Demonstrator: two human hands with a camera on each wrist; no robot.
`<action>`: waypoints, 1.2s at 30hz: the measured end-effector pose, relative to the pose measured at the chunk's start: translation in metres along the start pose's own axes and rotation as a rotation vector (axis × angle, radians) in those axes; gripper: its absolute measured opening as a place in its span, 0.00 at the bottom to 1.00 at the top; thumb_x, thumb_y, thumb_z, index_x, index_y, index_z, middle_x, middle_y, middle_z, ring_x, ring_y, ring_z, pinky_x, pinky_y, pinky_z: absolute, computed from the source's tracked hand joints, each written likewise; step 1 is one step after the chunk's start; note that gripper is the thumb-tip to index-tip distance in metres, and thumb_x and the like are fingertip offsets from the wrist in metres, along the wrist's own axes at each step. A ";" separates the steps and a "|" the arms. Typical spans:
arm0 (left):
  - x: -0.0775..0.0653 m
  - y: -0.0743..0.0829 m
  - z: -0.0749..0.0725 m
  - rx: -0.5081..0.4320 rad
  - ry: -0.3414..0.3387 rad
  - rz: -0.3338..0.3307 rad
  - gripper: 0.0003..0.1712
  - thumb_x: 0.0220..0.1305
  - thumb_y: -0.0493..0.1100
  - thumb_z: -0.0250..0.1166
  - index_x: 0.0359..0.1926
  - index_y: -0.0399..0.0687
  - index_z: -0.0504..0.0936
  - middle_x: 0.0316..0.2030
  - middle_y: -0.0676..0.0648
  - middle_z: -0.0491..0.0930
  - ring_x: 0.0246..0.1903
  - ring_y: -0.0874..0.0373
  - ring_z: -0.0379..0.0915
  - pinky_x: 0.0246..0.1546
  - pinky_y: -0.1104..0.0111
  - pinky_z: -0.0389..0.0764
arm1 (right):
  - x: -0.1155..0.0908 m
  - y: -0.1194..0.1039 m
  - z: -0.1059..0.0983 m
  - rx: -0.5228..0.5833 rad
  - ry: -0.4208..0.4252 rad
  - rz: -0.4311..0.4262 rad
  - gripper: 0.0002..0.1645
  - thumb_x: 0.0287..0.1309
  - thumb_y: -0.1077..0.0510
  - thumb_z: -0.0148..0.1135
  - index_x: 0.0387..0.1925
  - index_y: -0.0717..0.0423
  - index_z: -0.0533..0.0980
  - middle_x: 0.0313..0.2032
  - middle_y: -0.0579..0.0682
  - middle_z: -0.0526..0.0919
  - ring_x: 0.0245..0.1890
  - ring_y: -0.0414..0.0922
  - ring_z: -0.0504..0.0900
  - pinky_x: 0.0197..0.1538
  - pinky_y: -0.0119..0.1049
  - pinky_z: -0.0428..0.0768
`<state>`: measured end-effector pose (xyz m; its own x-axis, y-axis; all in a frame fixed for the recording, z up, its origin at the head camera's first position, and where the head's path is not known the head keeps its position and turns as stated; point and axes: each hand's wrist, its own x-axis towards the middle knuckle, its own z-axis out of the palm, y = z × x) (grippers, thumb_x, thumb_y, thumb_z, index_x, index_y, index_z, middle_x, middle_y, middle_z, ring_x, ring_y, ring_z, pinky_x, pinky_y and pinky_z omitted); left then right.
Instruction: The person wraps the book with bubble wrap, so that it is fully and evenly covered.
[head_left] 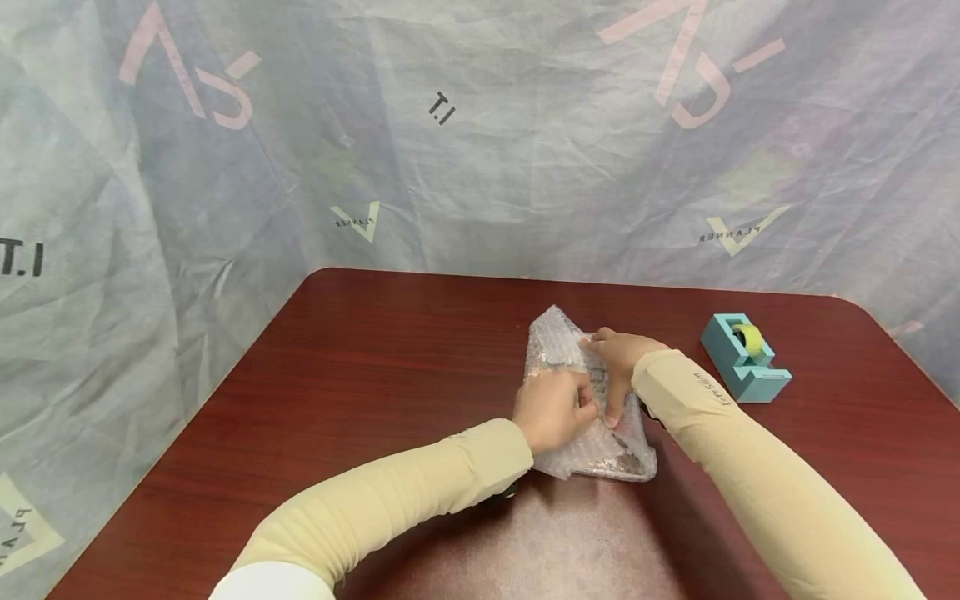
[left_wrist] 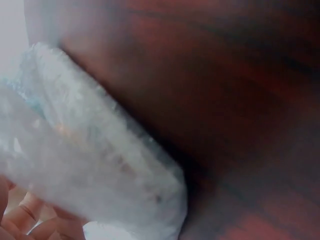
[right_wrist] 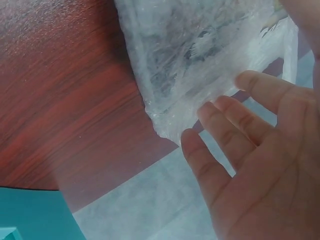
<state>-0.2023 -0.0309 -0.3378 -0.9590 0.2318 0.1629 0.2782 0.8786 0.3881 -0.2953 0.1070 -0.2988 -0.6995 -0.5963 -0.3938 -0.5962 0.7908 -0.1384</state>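
On the table lies a flat rectangular item in clear bubble wrap (head_left: 553, 340), right of the middle in the head view. What is inside is blurred by the wrap. My left hand (head_left: 557, 407) has curled fingers and grips a flap of the bubble wrap on the near left part of the package; its fingertips are partly hidden. In the left wrist view the raised wrap (left_wrist: 100, 165) covers part of those fingers. My right hand (head_left: 624, 360) rests on the right side of the package with fingers spread, and the right wrist view shows its fingers (right_wrist: 205, 165) extended at the wrap's edge.
A turquoise tape dispenser (head_left: 750, 379) holding a yellow roll of tape (head_left: 747, 337) stands to the right of the right hand. The dark red wooden table (head_left: 390, 350) has rounded far corners. A grey printed cloth (head_left: 487, 167) hangs behind it and along the left.
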 end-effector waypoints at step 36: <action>0.000 -0.047 -0.019 -0.062 -0.266 0.203 0.19 0.65 0.51 0.72 0.56 0.57 0.88 0.53 0.53 0.86 0.62 0.56 0.75 0.65 0.63 0.71 | 0.000 0.003 -0.001 0.020 -0.017 0.006 0.78 0.24 0.46 0.92 0.76 0.63 0.59 0.72 0.67 0.60 0.70 0.65 0.65 0.61 0.56 0.76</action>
<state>-0.2139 -0.0803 -0.3387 -0.8619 0.5071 0.0030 0.4596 0.7785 0.4275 -0.2973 0.1092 -0.2979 -0.6963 -0.5889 -0.4103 -0.5836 0.7973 -0.1539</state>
